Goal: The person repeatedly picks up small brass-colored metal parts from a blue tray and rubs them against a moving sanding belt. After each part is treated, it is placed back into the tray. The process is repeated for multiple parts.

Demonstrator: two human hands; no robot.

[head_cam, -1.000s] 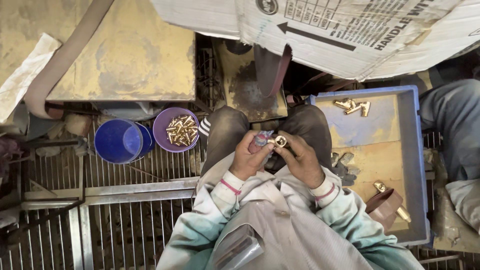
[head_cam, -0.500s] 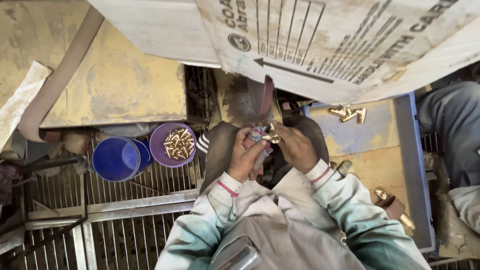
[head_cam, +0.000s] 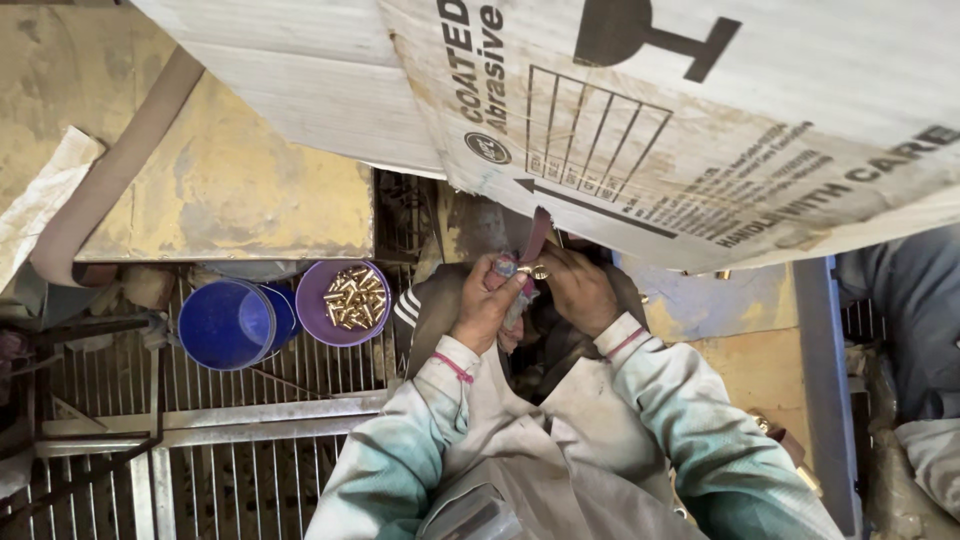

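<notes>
My left hand (head_cam: 487,305) and my right hand (head_cam: 579,290) are raised together in front of me, both pinching a small brass fitting (head_cam: 531,270) between the fingertips. The fitting is held up against a narrow brownish sanding belt (head_cam: 537,235) that runs up under a cardboard sheet. A bit of cloth is wrapped around my left fingers. To the left, a purple bowl (head_cam: 345,325) holds several more small brass pieces.
A blue bucket (head_cam: 228,324) stands beside the purple bowl on a metal grate (head_cam: 250,440). A printed cardboard sheet (head_cam: 700,130) overhangs the top. A blue tray (head_cam: 815,340) lies to the right, and another person's clothed leg (head_cam: 915,330) is at the far right.
Both hands have lifted the brass fitting forward and up to the belt. The view has tilted, so the cardboard now covers most of the blue tray.
</notes>
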